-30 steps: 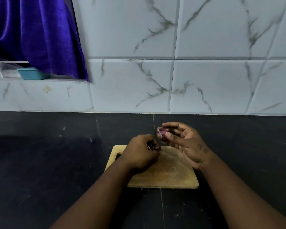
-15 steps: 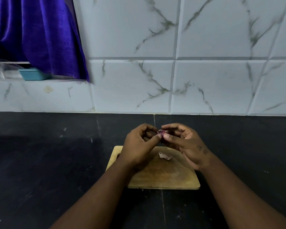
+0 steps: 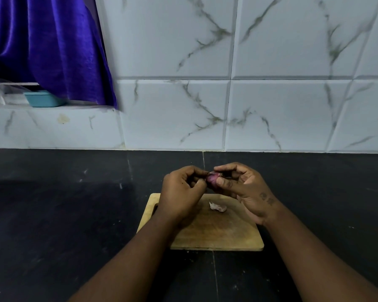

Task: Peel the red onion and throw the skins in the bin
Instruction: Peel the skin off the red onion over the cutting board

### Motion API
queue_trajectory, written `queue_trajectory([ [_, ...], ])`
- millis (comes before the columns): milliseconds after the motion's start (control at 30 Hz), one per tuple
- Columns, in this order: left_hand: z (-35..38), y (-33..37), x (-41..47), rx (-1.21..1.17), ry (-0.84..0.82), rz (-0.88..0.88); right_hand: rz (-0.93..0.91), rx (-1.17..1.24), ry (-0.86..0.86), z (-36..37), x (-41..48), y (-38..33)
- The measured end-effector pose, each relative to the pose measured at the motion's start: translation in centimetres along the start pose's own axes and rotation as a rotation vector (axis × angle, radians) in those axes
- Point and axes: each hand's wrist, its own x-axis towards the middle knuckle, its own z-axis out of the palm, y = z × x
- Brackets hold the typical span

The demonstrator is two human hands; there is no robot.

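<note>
A small red onion is held above the far edge of a wooden cutting board. My right hand grips it between thumb and fingers. My left hand is curled right beside it, its fingertips pinching at the onion's left side, where a thin edge of skin shows. One pale piece of onion skin lies on the board below the hands. No bin is in view.
The board sits on a dark stone counter that runs back to a white marble-tiled wall. At the upper left a purple curtain hangs over a ledge with a small teal container.
My left hand dropped a piece of skin onto the board, then rose back to the onion and now pinches at its side. My right hand kept hold of the onion.
</note>
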Motion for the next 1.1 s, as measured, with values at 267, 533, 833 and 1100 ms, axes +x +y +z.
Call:
queue_trajectory([
  [267, -0.19, -0.31, 0.27, 0.007, -0.002, -0.110, 0.042, 0.122, -0.059, -0.16, 0.21, 0.20],
  [533, -0.77, -0.61, 0.61, 0.294, -0.036, -0.162, 0.017, 0.236, -0.090, -0.32, 0.30, -0.23],
  [833, -0.42, -0.40, -0.11, 0.334, -0.165, -0.121, 0.050, 0.052, -0.034, -0.27, -0.01, 0.02],
  [1100, -0.34, -0.48, 0.25, 0.193, 0.054, 0.233, 0.073, -0.034, -0.017, -0.12, 0.04, 0.20],
])
